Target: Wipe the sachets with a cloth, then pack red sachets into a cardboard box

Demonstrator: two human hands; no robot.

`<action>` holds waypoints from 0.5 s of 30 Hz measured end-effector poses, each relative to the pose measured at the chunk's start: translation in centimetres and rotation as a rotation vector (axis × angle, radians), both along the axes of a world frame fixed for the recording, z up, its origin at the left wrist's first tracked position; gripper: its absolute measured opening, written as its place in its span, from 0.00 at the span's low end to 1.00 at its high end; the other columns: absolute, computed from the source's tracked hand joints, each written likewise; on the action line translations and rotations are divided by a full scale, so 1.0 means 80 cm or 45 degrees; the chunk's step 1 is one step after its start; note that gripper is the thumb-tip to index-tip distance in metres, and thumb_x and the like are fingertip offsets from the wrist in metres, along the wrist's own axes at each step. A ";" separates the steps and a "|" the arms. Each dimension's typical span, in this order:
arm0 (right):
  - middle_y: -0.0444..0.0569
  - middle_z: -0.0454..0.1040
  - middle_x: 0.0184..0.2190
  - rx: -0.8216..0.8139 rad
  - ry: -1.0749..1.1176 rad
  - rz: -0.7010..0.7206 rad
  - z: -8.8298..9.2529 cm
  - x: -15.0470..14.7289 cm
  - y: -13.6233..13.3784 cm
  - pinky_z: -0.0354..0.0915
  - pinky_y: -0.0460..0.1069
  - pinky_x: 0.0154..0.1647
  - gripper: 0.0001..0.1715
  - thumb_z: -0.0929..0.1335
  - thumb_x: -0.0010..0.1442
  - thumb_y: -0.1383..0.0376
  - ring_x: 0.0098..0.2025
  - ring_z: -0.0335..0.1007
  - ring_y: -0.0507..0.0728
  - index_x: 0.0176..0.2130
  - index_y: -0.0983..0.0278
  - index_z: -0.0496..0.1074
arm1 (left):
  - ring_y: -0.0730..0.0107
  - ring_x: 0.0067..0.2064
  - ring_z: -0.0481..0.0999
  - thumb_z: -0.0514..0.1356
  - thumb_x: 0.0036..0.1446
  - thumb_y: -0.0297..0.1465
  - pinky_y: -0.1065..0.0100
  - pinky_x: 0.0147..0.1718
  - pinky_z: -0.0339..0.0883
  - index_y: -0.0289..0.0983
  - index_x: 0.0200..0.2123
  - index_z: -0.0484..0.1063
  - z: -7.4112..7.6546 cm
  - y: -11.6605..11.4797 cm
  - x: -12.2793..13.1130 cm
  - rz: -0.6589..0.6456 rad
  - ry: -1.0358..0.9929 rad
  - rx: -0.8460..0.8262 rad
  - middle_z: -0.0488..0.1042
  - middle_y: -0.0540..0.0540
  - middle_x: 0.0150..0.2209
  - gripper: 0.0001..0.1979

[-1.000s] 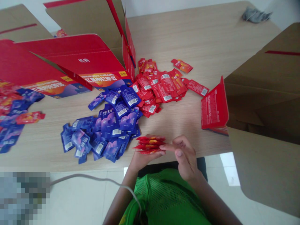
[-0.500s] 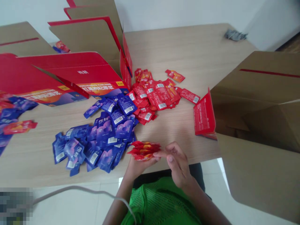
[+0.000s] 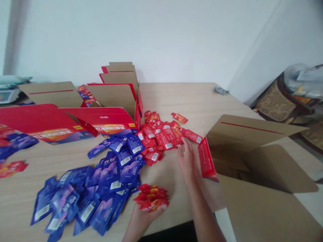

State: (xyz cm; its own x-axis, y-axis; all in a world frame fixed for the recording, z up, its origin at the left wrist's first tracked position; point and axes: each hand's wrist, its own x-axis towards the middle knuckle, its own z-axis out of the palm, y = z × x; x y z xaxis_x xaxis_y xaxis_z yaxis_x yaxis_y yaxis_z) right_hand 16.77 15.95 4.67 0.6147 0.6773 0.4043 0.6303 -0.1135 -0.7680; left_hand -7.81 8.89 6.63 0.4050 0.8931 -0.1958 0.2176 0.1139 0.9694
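A stack of red sachets [image 3: 152, 197] is gripped in my left hand [image 3: 145, 216], near the front edge of the table. My right hand [image 3: 186, 158] reaches forward with its fingers stretched out, at the right edge of a loose pile of red sachets [image 3: 161, 134]. Its fingertips are close to or touching the pile's edge; I cannot tell which. Left of my left hand spreads a heap of blue-purple sachets [image 3: 109, 176]. One red sachet [image 3: 179, 117] lies apart behind the pile, and another red sachet [image 3: 193, 135] lies at its right side.
An open cardboard box [image 3: 254, 161] with a red flap stands at the right. Several open red printed boxes [image 3: 108, 117] line the table's left side. More mixed sachets [image 3: 15, 143] lie at the far left. A grey crumpled thing [image 3: 221, 90] rests at the back edge.
My right hand has left the stack in my left hand and moved forward to the red pile. The camera view has tilted up, showing more wall.
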 end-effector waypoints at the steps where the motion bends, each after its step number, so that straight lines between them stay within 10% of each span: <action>1: 0.64 0.70 0.63 -0.018 -0.016 -0.029 -0.001 0.009 0.013 0.63 0.62 0.66 0.29 0.58 0.71 0.60 0.66 0.65 0.62 0.64 0.69 0.67 | 0.49 0.45 0.86 0.74 0.45 0.53 0.57 0.49 0.81 0.42 0.37 0.86 -0.001 0.000 0.001 0.014 -0.017 0.003 0.86 0.42 0.43 0.23; 10: 0.70 0.62 0.68 -0.525 -0.150 -0.281 0.005 0.078 0.077 0.52 0.63 0.72 0.28 0.60 0.70 0.70 0.72 0.54 0.68 0.65 0.76 0.65 | 0.48 0.42 0.86 0.75 0.44 0.52 0.57 0.48 0.81 0.43 0.33 0.86 -0.001 0.005 0.002 -0.015 -0.087 0.105 0.86 0.41 0.39 0.20; 15: 0.56 0.68 0.64 -0.877 -0.189 -0.343 0.013 0.109 0.090 0.63 0.67 0.64 0.24 0.70 0.69 0.58 0.64 0.66 0.66 0.61 0.63 0.70 | 0.49 0.42 0.86 0.75 0.47 0.48 0.58 0.48 0.81 0.42 0.32 0.85 -0.001 0.006 0.000 -0.075 -0.091 0.163 0.86 0.41 0.39 0.17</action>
State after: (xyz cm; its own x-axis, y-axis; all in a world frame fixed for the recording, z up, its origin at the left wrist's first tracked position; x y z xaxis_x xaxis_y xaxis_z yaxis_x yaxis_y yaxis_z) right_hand 25.49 23.17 5.70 0.7669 0.6408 0.0353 0.6041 -0.7022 -0.3768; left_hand -7.83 9.40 6.57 0.4660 0.8834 -0.0503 0.1501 -0.0229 0.9884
